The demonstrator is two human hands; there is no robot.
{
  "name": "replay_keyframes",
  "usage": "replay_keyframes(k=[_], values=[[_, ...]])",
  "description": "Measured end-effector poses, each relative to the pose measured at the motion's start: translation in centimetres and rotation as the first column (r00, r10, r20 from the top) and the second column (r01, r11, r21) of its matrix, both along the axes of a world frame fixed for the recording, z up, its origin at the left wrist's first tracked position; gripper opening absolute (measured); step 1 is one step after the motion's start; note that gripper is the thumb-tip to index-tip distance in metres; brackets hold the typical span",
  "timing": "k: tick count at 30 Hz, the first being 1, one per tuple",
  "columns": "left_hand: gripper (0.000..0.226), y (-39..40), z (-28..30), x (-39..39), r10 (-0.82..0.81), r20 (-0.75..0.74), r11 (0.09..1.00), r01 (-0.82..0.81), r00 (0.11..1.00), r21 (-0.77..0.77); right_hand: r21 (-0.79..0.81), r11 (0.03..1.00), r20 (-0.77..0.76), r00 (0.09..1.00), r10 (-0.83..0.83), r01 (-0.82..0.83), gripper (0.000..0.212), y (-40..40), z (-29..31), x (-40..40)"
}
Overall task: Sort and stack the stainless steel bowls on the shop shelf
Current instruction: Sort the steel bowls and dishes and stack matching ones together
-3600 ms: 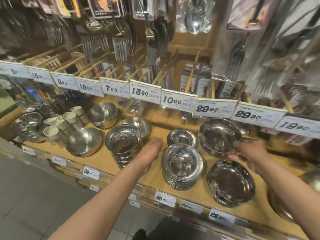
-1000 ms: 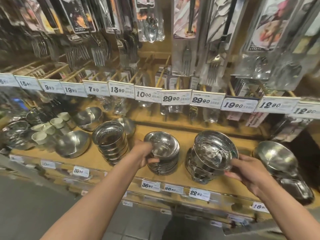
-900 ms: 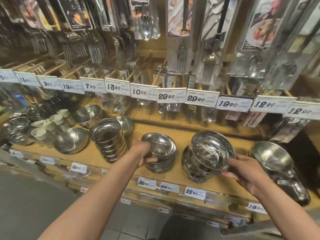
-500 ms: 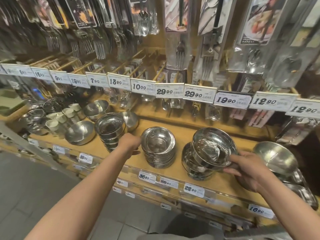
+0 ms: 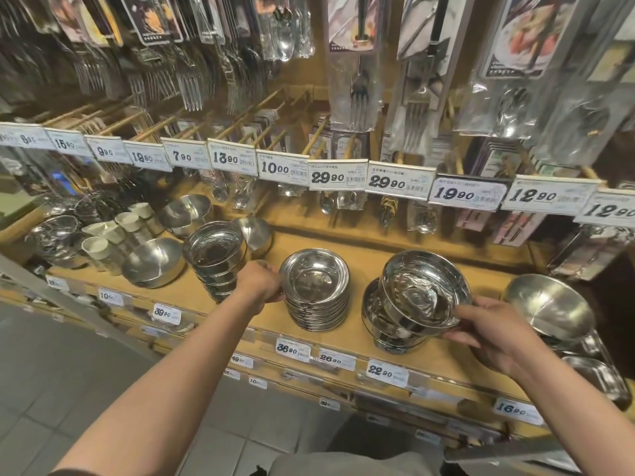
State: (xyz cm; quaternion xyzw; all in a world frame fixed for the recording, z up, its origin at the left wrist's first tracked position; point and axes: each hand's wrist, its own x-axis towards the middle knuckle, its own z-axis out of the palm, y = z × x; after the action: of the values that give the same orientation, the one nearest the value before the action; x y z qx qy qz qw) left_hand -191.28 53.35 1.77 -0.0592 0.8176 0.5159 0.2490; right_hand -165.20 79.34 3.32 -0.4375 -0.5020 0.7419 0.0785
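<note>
White price tags along the rail, packaged forks above, small white cups left.

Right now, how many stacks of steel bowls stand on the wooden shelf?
3. One stack stands left of the left hand, one stack stands in the middle, and one stack sits under the tilted bowl in the right hand. Others may be hidden.

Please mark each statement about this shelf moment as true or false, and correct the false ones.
1. The right hand grips a steel bowl tilted over a stack. True.
2. The left hand rests flat on the floor. False: it is at the left side of the middle bowl stack.
3. The bowls stand on a wooden shelf. True.
4. The price tag under the middle stack reads 99.90. False: the tag reads 36.90.
</note>
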Motion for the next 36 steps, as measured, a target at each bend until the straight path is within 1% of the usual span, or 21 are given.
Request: replay_keyframes(k=[4,6,10,12,13,14,15,16,17,18,19,20,22,24,26,29,32,33,35,36], values=[[0.021,-0.1,-0.1,-0.1,-0.016,0.001,1.000,0.016,1.000,-0.010,-0.001,1.000,0.004,1.000,-0.019,0.019,0.008,-0.3,0.0,-0.4],[0.020,-0.1,-0.2,0.0,-0.041,-0.020,0.998,0.040,0.999,-0.046,-0.003,1.000,0.016,0.999,-0.031,0.031,0.013,-0.4,-0.1,-0.4],[0.027,-0.2,-0.8,0.0,-0.060,-0.017,0.998,0.059,0.998,-0.025,-0.024,0.998,0.028,0.998,-0.050,0.051,0.020,-0.4,-0.3,-0.4],[0.024,-0.3,-0.5,-0.1,-0.059,0.003,0.998,0.059,0.998,-0.009,-0.001,0.999,0.044,0.998,-0.050,0.050,0.018,-0.2,0.0,-0.5],[0.020,-0.4,-0.2,-0.1,-0.066,-0.023,0.997,0.065,0.998,-0.045,0.018,0.999,0.051,0.997,-0.050,0.049,0.016,0.0,0.1,-0.7],[0.017,-0.4,0.2,0.0,-0.084,-0.094,0.990,0.073,0.992,-0.124,0.040,0.998,0.058,0.997,-0.051,0.048,0.014,0.2,0.3,-0.9],[0.018,-0.3,0.7,0.0,-0.119,-0.198,0.972,0.073,0.973,-0.224,0.060,0.997,0.068,0.996,-0.049,0.045,0.012,0.3,0.5,-1.1],[0.020,-0.1,1.3,0.1,-0.165,-0.317,0.952,0.066,0.934,-0.300,0.081,0.996,0.086,0.996,-0.038,0.031,0.013,0.6,0.6,-1.4],[0.020,0.3,2.1,0.5,-0.202,-0.422,0.946,0.065,0.884,-0.317,0.098,0.995,0.105,0.994,-0.019,0.008,0.015,0.9,0.6,-1.8],[0.019,0.8,2.9,1.1,-0.227,-0.493,0.953,0.087,0.840,-0.290,0.114,0.993,0.121,0.993,0.007,-0.021,0.017,1.2,0.6,-2.1],[0.016,1.5,3.6,1.8,-0.241,-0.525,0.962,0.128,0.816,-0.242,0.125,0.991,0.137,0.990,0.035,-0.052,0.018,1.5,0.5,-2.5],[0.012,2.3,4.2,2.8,-0.250,-0.516,0.967,0.183,0.819,-0.178,0.137,0.987,0.161,0.985,0.058,-0.081,0.019,1.8,0.2,-2.8],[0.009,4.0,4.3,4.9,-0.313,-0.411,0.948,0.308,0.856,-0.082,0.155,0.976,0.213,0.970,0.115,-0.150,0.022,2.4,-0.2,-3.4],[0.009,5.6,3.5,6.8,-0.398,-0.312,0.914,0.402,0.863,-0.055,0.161,0.963,0.233,0.956,0.176,-0.216,0.025,3.0,-0.9,-3.9],[0.009,6.6,2.3,8.3,-0.445,-0.273,0.893,0.447,0.853,-0.061,0.168,0.955,0.241,0.950,0.200,-0.243,0.022,3.4,-1.4,-4.1],[0.015,6.9,0.4,9.9,-0.472,-0.252,0.881,0.460,0.845,-0.108,0.186,0.951,0.243,0.950,0.198,-0.246,0.017,3.6,-1.9,-3.8],[0.022,7.2,-0.2,10.4,-0.464,-0.208,0.885,0.459,0.861,-0.073,0.219,0.924,0.258,0.932,0.255,-0.314,0.019,3.3,-1.0,-3.3],[0.023,7.4,0.2,10.4,-0.446,-0.185,0.893,0.448,0.876,-0.033,0.237,0.904,0.264,0.919,0.292,-0.356,0.020,3.2,-0.5,-3.1],[0.024,8.1,1.2,10.1,-0.401,-0.066,0.902,0.407,0.914,0.144,0.265,0.856,0.282,0.885,0.370,-0.443,0.022,3.0,0.8,-3.0],[0.028,8.3,1.8,9.8,-0.402,-0.013,0.896,0.396,0.915,0.200,0.281,0.832,0.291,0.868,0.402,-0.479,0.024,2.9,1.5,-2.9]])
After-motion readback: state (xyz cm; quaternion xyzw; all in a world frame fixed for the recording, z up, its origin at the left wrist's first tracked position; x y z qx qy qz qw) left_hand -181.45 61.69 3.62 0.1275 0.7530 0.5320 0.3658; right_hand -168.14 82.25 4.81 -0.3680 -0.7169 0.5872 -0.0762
